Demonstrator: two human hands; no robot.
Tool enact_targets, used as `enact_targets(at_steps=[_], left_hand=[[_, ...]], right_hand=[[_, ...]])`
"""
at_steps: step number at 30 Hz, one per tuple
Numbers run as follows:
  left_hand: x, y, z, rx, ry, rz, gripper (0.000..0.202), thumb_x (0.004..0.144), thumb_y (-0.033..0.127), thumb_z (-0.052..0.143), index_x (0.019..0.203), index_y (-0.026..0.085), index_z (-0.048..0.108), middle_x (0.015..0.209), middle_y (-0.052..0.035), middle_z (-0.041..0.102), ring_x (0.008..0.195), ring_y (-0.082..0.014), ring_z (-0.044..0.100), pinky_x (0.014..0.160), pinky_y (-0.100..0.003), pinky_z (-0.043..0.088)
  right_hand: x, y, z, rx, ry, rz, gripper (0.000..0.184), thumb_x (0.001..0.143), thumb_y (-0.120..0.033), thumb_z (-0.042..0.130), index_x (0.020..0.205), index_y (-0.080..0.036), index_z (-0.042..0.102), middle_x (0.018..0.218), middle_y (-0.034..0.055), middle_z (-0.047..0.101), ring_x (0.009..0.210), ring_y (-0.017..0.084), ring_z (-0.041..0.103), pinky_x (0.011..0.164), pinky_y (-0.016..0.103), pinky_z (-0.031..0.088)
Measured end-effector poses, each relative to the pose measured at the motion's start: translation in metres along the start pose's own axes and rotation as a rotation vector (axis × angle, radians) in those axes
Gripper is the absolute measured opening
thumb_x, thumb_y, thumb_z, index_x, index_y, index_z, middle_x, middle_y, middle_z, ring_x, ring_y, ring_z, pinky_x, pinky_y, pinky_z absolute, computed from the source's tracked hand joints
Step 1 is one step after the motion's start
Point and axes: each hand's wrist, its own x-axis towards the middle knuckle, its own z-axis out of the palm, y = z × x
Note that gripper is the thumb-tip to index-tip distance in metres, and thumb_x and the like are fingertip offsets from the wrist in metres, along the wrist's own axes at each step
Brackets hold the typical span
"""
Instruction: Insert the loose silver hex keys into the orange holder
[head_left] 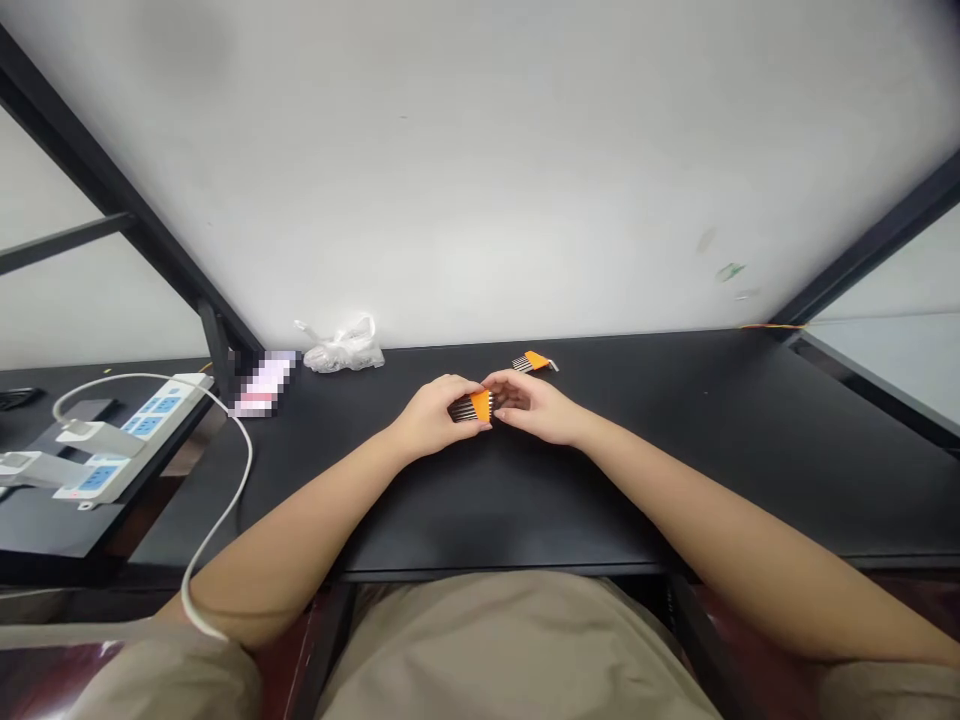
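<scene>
- One left hand (439, 412) is pinching an orange holder (481, 405) by its edges, central over the table (600, 510), likely leaving the key ends (492, 404) reachable;
- right hand (538, 410) is curling half-open beside them, contact unclear;
- second holder (535, 361) is lying towards the table's back.

Holds orange hex-key set (481, 405) in left hand (437, 415), with right hand (543, 408) at its edge, over black table (750, 450); shows second set (535, 360) near wall (480, 200) and plastic bag (345, 352) farther left.
</scene>
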Motion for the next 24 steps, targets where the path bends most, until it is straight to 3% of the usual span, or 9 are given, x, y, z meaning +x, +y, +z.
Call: enact_targets(at_steps=[5,8,11,14,18,21,24], left_hand=[[0.000,0.004,0.000,0.008,-0.099,-0.028,0.048,0.077,0.044,0.081,0.119,0.025,0.067,0.110,-0.0044,0.070,0.101,-0.0227,0.067,0.090,-0.036,0.054],[0.000,0.007,0.000,-0.004,-0.145,-0.043,0.048,0.076,0.043,0.081,0.117,0.025,0.066,0.111,-0.0040,0.070,0.102,-0.0230,0.067,0.089,-0.035,0.054],[-0.001,0.008,-0.001,0.002,-0.167,-0.078,0.047,0.075,0.045,0.081,0.115,0.024,0.066,0.109,-0.0039,0.070,0.099,-0.0229,0.068,0.086,-0.034,0.054],[-0.001,0.005,-0.005,0.038,-0.186,-0.118,0.043,0.074,0.046,0.080,0.109,0.024,0.067,0.105,-0.0035,0.071,0.094,-0.0230,0.068,0.081,-0.034,0.055],[-0.002,-0.004,-0.011,0.082,-0.181,-0.182,0.039,0.072,0.045,0.080,0.104,0.025,0.068,0.100,-0.0029,0.071,0.089,-0.0226,0.067,0.078,-0.034,0.055],[-0.003,-0.008,-0.013,0.061,-0.169,-0.193,0.039,0.072,0.045,0.081,0.102,0.024,0.069,0.099,-0.0022,0.071,0.088,-0.0215,0.067,0.080,-0.034,0.055],[-0.003,-0.005,-0.012,-0.010,-0.179,-0.165,0.039,0.073,0.045,0.081,0.104,0.024,0.069,0.101,-0.0019,0.072,0.090,-0.0207,0.067,0.084,-0.034,0.055]], right_hand=[[0.003,0.004,0.000,0.227,-0.017,0.110,0.033,0.091,-0.036,0.067,0.121,-0.021,0.062,0.105,0.0063,0.071,0.095,0.019,0.069,0.089,0.037,0.057],[0.002,0.003,-0.006,0.239,-0.054,0.181,0.034,0.089,-0.039,0.070,0.116,-0.019,0.065,0.090,0.0043,0.072,0.076,0.015,0.069,0.075,0.031,0.058],[0.001,0.003,-0.010,0.155,-0.047,0.223,0.035,0.088,-0.042,0.071,0.114,-0.019,0.066,0.091,0.0045,0.073,0.057,0.010,0.062,0.058,0.026,0.054],[0.001,0.006,-0.010,0.081,0.030,0.256,0.030,0.089,-0.041,0.069,0.110,-0.020,0.066,0.099,0.0068,0.075,0.052,0.010,0.060,0.051,0.026,0.052],[0.001,0.015,-0.016,-0.023,0.141,0.303,0.021,0.091,-0.035,0.064,0.106,-0.021,0.065,0.094,0.0068,0.074,0.049,0.010,0.059,0.049,0.027,0.052],[0.000,0.017,-0.027,-0.262,0.167,0.335,0.015,0.091,-0.029,0.059,0.102,-0.022,0.067,0.095,0.0052,0.073,0.050,0.010,0.058,0.052,0.029,0.053],[-0.003,0.012,-0.035,-0.616,0.228,0.225,0.017,0.088,-0.025,0.060,0.101,-0.024,0.071,0.106,0.0051,0.073,0.082,0.019,0.069,0.076,0.036,0.058]])
